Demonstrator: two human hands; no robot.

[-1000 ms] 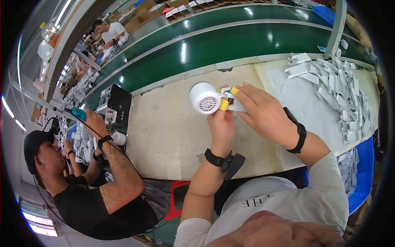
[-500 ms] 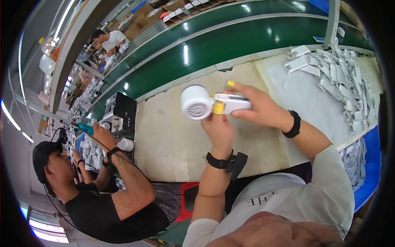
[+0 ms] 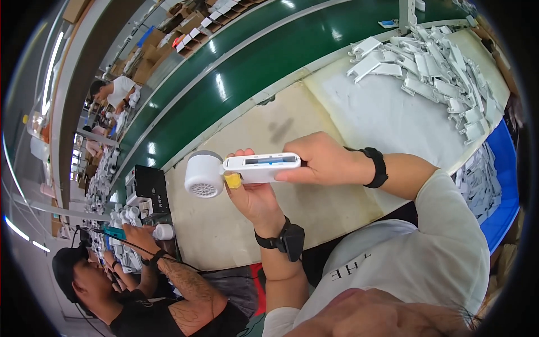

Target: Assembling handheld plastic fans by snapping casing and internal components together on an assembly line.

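Observation:
Both hands hold a white handheld appliance (image 3: 204, 174), shaped like a small hair dryer, above the table. It has a round, drum-like head with a grille and a long handle lying level to the right. A slot in the handle (image 3: 263, 162) faces up, showing something dark and blue inside. My left hand (image 3: 257, 201) supports the handle from below near the head, its thumb wrapped in yellow tape. Closed round the far right end of the handle is my right hand (image 3: 319, 159); some of its fingers are hidden.
White plastic handle shells (image 3: 426, 70) lie heaped at the back right of the table (image 3: 213, 236). A blue bin (image 3: 503, 185) with more white parts stands at the right. Beyond runs a green conveyor (image 3: 236, 84). A co-worker (image 3: 168, 292) with a teal tool sits left, beside a black box (image 3: 150, 191).
The view has shifted, and the appliance sits further left and lower in it. Its handle has turned so the slot faces up. My right hand now grips the handle's end more closely.

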